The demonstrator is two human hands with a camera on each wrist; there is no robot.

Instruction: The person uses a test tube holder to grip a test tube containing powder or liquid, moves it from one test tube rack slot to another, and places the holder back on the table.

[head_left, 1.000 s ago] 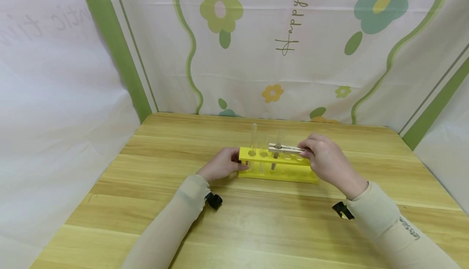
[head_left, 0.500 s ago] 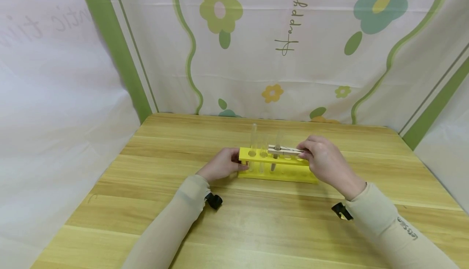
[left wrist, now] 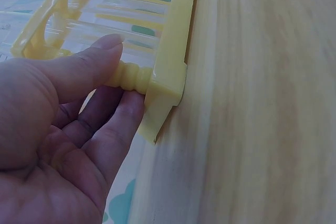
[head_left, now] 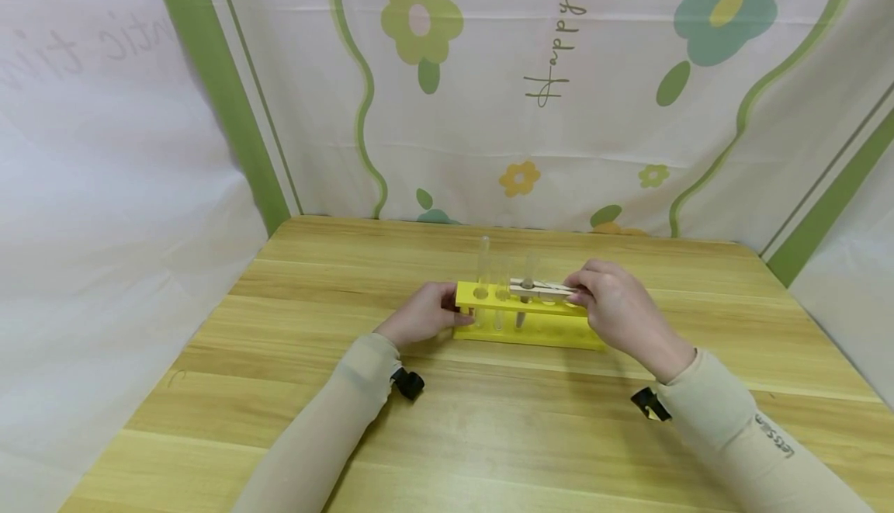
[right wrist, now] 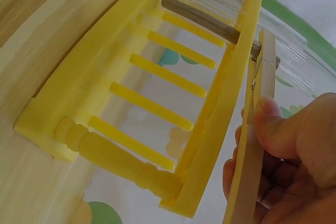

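My left hand (head_left: 422, 313) grips the turned end post (left wrist: 131, 75) of a yellow test tube rack (head_left: 538, 340), thumb on one side and fingers on the other. In my right hand (head_left: 625, 317) is a wooden test tube holder (right wrist: 266, 66), pinched between thumb and fingers. Its jaws close around a test tube with dark grey contents (right wrist: 202, 20), just above the rack's top bar. This tube passes down through a hole, and its rounded tip ends near the rack's base in the right wrist view. Two clear test tubes (head_left: 484, 265) stand in holes left of it.
The rack stands on a wood-grain table (head_left: 461, 435). Yellow drying pegs (right wrist: 168, 106) run along its back. Behind the table hangs a white cloth (head_left: 482, 133) printed with flowers, and more cloth flanks both sides.
My right hand has moved slightly left and down, lowering the test tube holder and the grey tube a little toward the rack. My left hand has stayed on the post.
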